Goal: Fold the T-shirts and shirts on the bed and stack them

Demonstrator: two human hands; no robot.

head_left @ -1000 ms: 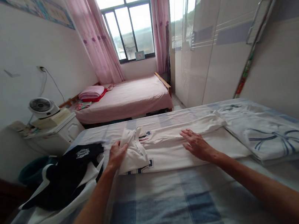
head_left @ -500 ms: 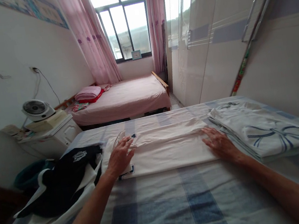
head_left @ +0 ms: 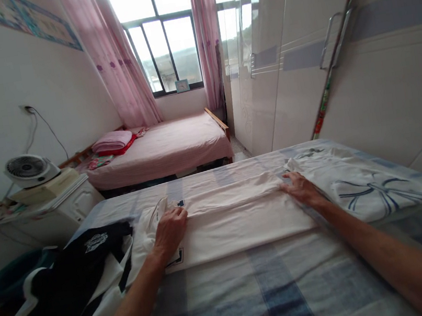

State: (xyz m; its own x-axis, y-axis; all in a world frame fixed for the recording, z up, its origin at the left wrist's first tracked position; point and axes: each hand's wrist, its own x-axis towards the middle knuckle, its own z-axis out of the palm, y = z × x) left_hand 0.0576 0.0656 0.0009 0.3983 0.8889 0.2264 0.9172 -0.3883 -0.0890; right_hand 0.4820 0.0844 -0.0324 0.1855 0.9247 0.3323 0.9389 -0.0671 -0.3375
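A white shirt [head_left: 225,230] with dark printed marks near its left end lies folded into a long strip across the checked bed sheet. My left hand [head_left: 170,230] is on the strip's left end, its fingers curled together and closed on the fabric. At the right end, my right hand [head_left: 298,187] has its fingertips closed on the edge of the upper fold. Just beyond it lies a folded white garment [head_left: 377,186] with blue looping lines. A black and white garment [head_left: 77,273] with a pale emblem is spread loosely left of my left forearm.
The checked sheet [head_left: 277,280] covers the bed before me. Behind it stands another bed [head_left: 177,142] with pink bedding. A white fan [head_left: 30,169] sits on a cabinet [head_left: 70,202] at left. Tall white wardrobe doors [head_left: 295,87] line the right side.
My fingers, spread flat on the shirt before, have drawn in and closed on its fabric at both ends. The view has turned slightly to the right.
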